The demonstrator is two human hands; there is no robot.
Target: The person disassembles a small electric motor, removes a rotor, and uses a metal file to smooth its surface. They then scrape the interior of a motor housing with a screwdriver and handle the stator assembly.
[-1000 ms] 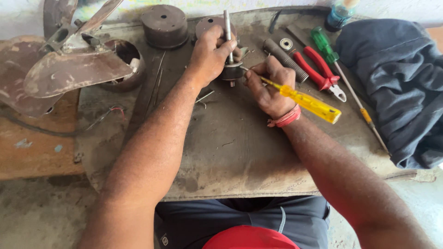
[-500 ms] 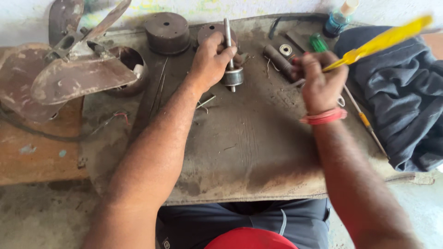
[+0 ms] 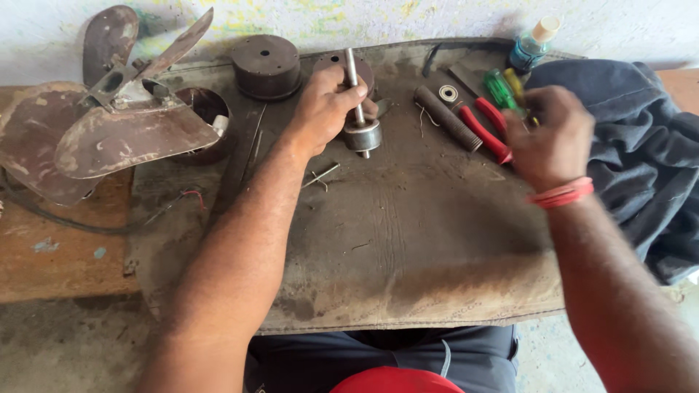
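My left hand (image 3: 320, 109) grips a steel shaft (image 3: 352, 73) that stands upright on a worn brown mat (image 3: 408, 240), with a round metal collar (image 3: 362, 135) at its lower end. At the right, my right hand (image 3: 553, 135) is blurred, with a red band on the wrist. It hovers over the tools with its fingers curled on the shaft end of a yellow screwdriver (image 3: 514, 81). That yellow handle lies beside a green screwdriver (image 3: 499, 87) and red-handled pliers (image 3: 486, 124).
A rusty fan blade assembly (image 3: 109, 131) sits on the wooden bench (image 3: 58, 262) at left. A dark round metal block (image 3: 266, 65), a dark rod (image 3: 445, 118), a small ring (image 3: 448, 93) and a small bottle (image 3: 531, 45) lie at the back. A dark cloth (image 3: 641, 153) is heaped at right.
My right hand took the yellow screwdriver away from the shaft, swung it up to the right, and has now lowered it among the tools. The left hand stays on the shaft.
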